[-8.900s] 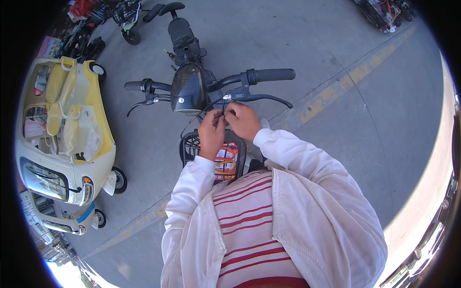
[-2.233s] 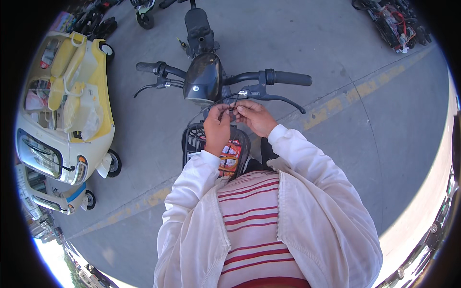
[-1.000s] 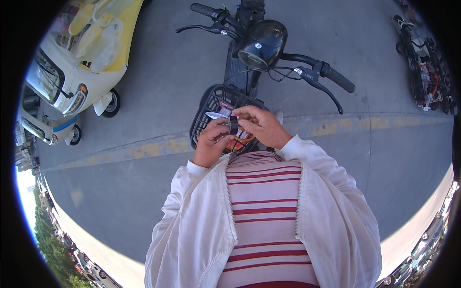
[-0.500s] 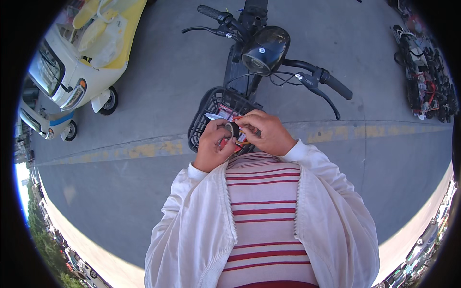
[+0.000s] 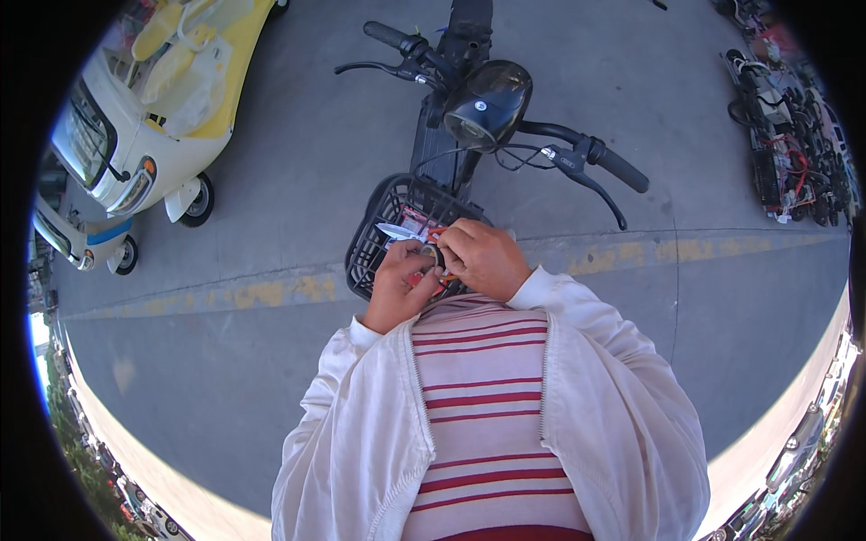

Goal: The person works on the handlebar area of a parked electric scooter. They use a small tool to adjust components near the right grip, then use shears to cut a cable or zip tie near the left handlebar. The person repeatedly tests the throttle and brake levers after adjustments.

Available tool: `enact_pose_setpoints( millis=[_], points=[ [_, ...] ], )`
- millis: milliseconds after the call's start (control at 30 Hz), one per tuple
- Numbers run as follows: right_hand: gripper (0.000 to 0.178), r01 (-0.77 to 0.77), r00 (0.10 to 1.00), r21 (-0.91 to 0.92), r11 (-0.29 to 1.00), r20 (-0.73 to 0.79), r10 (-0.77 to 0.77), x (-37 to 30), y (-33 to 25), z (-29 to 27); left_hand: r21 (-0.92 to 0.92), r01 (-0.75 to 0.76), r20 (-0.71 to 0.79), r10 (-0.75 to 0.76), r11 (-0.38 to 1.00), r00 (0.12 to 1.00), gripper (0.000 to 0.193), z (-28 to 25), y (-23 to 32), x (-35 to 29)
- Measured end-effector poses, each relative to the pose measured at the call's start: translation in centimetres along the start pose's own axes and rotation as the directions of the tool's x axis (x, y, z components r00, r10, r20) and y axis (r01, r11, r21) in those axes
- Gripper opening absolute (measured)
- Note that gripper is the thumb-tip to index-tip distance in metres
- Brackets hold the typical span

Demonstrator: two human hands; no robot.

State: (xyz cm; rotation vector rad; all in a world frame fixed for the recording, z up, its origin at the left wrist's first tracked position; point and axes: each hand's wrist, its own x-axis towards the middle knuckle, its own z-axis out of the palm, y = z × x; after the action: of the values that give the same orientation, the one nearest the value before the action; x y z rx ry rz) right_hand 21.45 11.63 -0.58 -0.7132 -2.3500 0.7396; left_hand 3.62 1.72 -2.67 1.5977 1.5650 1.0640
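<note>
My left hand is closed around a roll of black tape, its round core facing up between thumb and fingers. Beside it, my right hand has its fingers pinched together against the roll's right edge. A small red-orange piece shows at those fingertips; what exactly they grip is hidden. Both hands are over a black basket on the front of an electric bike. A pale pointed blade-like thing sticks out left above my left hand. Red and white packets lie inside the basket.
Beyond the basket are the bike's black headlight and handlebar grips with brake levers. A white and yellow vehicle stands at the left. Stacked dark vehicle parts with wires lie at the right. A worn yellow line crosses the floor.
The view has shifted slightly, with the bike lower and further left. My right hand has turned a little, knuckles more upward, close against the roll. My left hand keeps its hold.
</note>
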Motion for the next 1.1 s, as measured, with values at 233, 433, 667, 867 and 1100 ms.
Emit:
enact_pose_setpoints(
  millis=[233,433,667,867,1100],
  points=[
    [0.010,-0.128,0.991,0.043,0.991,0.037,0.127,-0.7,1.1,1.0,-0.162,0.158,0.069,-0.148,0.974,0.987,0.021,1.6,-1.5,-0.3],
    [0.012,-0.412,0.910,0.348,0.842,0.195,0.365,-1.7,3.2,2.4,-0.155,0.259,0.226,-0.220,0.953,0.949,0.018,1.1,-2.3,-0.1],
    [0.011,-0.532,0.847,0.477,0.700,0.298,0.440,-2.1,6.4,4.4,-0.352,0.271,0.289,-0.171,0.896,0.942,0.013,0.5,-4.3,-1.5],
    [0.010,-0.660,0.751,0.579,0.478,0.529,0.397,-0.3,5.0,1.2,-0.542,0.365,0.324,-0.212,0.757,0.922,0.015,0.1,-3.3,-1.6],
    [0.014,-0.754,0.657,0.532,0.386,0.617,0.433,1.2,4.2,-0.3,-0.704,0.352,0.301,-0.189,0.617,0.935,0.023,0.0,-2.4,-1.1]
  ],
)
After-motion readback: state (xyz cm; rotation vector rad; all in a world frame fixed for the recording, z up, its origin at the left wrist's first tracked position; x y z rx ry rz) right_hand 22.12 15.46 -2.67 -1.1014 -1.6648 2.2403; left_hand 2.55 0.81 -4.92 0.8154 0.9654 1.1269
